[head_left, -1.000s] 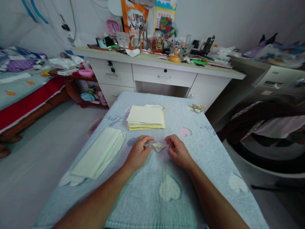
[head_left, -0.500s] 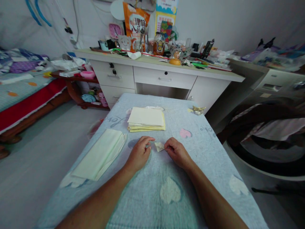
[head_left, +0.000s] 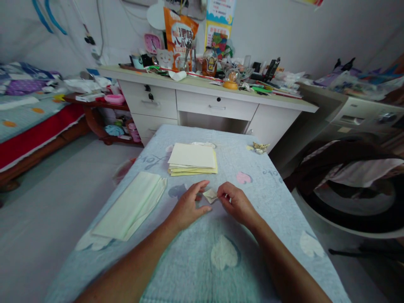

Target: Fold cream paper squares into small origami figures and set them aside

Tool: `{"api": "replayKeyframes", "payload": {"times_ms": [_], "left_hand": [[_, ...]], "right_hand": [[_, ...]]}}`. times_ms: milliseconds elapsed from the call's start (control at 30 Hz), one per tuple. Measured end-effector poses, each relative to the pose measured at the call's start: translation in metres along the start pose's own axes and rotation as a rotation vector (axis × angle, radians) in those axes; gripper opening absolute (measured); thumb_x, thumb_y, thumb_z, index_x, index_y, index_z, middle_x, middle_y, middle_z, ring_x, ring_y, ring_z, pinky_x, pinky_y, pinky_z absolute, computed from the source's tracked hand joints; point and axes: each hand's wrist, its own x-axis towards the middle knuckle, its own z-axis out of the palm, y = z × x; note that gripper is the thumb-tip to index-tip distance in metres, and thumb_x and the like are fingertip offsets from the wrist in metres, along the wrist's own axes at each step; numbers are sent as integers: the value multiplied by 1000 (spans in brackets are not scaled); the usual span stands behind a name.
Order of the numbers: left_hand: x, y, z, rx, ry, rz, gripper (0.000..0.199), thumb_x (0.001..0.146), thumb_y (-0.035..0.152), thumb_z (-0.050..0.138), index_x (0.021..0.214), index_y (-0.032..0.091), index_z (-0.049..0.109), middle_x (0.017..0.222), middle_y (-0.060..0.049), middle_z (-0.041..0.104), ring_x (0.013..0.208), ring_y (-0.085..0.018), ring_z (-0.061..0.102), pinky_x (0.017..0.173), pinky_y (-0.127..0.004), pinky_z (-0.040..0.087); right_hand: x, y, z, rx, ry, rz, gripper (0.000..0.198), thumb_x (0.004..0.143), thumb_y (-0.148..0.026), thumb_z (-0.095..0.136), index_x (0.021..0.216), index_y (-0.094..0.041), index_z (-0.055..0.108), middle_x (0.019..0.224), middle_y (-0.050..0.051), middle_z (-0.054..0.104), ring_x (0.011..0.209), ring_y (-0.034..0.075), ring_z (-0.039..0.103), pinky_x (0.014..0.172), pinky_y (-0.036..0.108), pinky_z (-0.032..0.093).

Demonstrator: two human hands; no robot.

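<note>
A small folded piece of cream paper (head_left: 209,195) sits between my hands over the cloth-covered table (head_left: 189,256). Pinched at its right corner, it is held by the fingers of my right hand (head_left: 235,201). My left hand (head_left: 190,205) is open on the other side, thumb and fingers apart around the paper's left end; whether a fingertip touches it I cannot tell. Beyond the hands lies a stack of cream and yellow paper sheets (head_left: 192,155). To the left rests a folded pale green bundle of paper (head_left: 131,206).
A small patterned object (head_left: 260,146) lies near the table's far right corner. Behind stands a white desk (head_left: 217,101) crowded with jars, bags and small items. A washing machine (head_left: 350,126) is on the right, a bed (head_left: 31,122) on the left.
My left hand has opened wider, its thumb now spread away from the fingers and nearer the paper. The folded paper has turned slightly in my right hand's pinch. The view has shifted a little.
</note>
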Motion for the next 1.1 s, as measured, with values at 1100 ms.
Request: {"api": "replayKeyframes", "payload": {"times_ms": [1100], "left_hand": [[-2, 11, -1, 78, 122, 33, 36, 79, 22, 65, 114, 23, 58, 102, -3, 65, 93, -17, 63, 78, -28, 50]], "right_hand": [[-6, 6, 22, 308, 106, 112, 9, 82, -11, 51, 81, -19, 55, 75, -2, 51, 67, 11, 48, 64, 22, 39]]}}
